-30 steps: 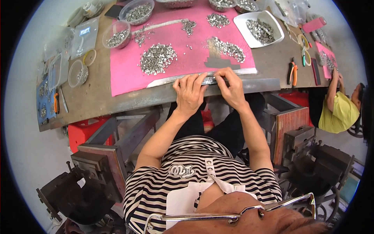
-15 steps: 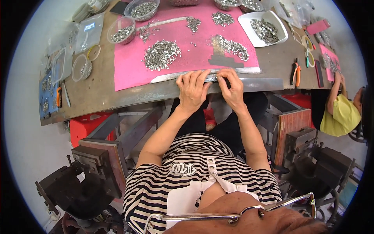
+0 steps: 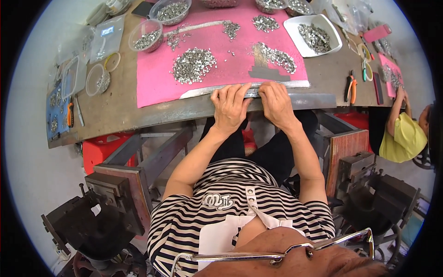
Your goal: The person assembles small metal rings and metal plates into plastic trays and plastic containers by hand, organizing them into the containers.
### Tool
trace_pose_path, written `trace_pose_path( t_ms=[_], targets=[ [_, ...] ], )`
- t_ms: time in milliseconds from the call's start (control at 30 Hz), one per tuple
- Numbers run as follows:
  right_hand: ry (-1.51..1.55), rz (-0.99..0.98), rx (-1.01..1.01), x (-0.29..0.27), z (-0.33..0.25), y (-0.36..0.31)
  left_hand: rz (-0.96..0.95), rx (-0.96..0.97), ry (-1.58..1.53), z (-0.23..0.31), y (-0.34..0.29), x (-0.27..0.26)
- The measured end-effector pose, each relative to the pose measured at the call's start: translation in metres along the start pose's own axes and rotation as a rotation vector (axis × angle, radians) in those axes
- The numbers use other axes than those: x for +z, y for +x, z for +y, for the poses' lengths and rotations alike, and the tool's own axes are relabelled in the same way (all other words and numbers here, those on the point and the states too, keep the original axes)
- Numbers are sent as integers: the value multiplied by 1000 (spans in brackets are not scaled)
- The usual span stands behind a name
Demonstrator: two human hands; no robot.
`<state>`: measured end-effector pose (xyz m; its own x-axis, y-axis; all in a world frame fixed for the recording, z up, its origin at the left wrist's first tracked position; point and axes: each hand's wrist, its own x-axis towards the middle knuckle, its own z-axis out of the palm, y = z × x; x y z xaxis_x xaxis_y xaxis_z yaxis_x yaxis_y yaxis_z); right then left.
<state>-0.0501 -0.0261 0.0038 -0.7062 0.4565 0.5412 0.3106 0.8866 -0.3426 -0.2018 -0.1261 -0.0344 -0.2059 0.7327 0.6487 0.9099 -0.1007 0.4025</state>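
Head view. Both hands rest on a long metal strip [image 3: 244, 89] that lies along the near edge of the pink mat [image 3: 221, 51] on the counter [image 3: 115, 108].

The left hand [image 3: 229, 105] is curled over the strip near its middle, fingers [image 3: 226, 94] laid across it and bent down onto it. The right hand [image 3: 276, 100] sits just beside the left hand, fingers likewise folded onto the strip. Both hands press on the strip; whether either pinches it from below, I cannot tell.

On the pink mat, beyond the strip, lie 2 larger heaps of small silver parts: one heap [image 3: 194, 65] behind the left hand, another [image 3: 276, 56] behind the right hand. A white square dish [image 3: 314, 37] of the same parts stands past the mat's far right corner. A clear round tub [image 3: 146, 36] of parts stands at the mat's far left corner.

Orange-handled pliers [image 3: 350, 87] lie on the counter to the right of the strip's end.

A second person in a yellow top [image 3: 405, 138] works at the counter's far right end, well apart from the strip.
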Motion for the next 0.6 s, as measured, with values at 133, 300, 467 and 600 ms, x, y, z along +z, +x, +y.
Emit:
trace_pose_path(
  t_ms=[133, 300, 467, 600],
  targets=[
    [-116, -78, -73, -3, -6, 2, -1, -8, 30, 0, 1, -3],
    [-189, 15, -74, 0, -16, -15, 3, -8, 5, 5, 1, -2],
    [38, 11, 44, -9, -3, -13, -11, -12, -15, 5, 3, -10],
    [120, 11, 59, -9, 6, 16, -126, -57, -110, 3, 12, -24]
  ],
)
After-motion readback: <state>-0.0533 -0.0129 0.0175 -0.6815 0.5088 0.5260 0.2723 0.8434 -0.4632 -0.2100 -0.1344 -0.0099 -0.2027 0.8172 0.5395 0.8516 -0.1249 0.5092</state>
